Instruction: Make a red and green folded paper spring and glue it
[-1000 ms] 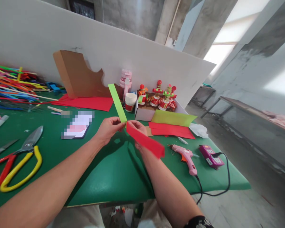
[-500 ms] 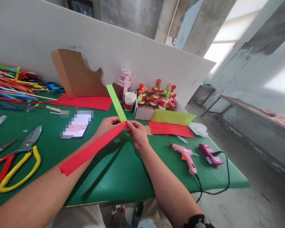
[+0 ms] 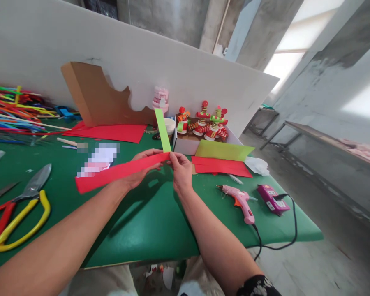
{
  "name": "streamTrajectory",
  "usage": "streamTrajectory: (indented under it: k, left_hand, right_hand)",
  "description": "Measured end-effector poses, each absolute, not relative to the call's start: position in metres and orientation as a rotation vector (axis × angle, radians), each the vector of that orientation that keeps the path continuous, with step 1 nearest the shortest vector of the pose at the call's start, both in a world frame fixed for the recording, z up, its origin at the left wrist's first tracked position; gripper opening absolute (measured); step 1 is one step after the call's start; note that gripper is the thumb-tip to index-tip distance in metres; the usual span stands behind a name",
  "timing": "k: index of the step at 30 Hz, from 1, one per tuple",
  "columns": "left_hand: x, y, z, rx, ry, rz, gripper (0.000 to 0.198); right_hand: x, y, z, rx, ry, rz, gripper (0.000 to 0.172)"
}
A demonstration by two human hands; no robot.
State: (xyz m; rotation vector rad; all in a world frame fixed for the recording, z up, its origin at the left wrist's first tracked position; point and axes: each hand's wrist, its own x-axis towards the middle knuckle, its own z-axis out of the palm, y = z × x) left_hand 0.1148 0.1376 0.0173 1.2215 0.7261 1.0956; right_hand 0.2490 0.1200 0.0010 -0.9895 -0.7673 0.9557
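Lightness likely, creasing possible

Head view: above the bench (image 3: pixel 160 224), the right hand (image 3: pixel 181 168) pinches the red paper strip (image 3: pixel 111 174) where it meets the lime-green paper strip (image 3: pixel 163 131). The left hand (image 3: pixel 138 179) is half hidden, its grip unclear. Probably pliable; best held lightly there.

red strip (image 3: pixel 120 172): swung leftward, now nearer level | green strip (image 3: pixel 163 130): tilted more upright
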Motion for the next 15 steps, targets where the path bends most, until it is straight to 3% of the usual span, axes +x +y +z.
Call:
streamTrajectory:
  k: [15]
  left_hand:
    - [0.117,0.143,0.005,1.335,1.008,1.307,0.028]
  right_hand:
    - [0.248,0.116,0.006,-0.99,-0.751,1.208,0.027]
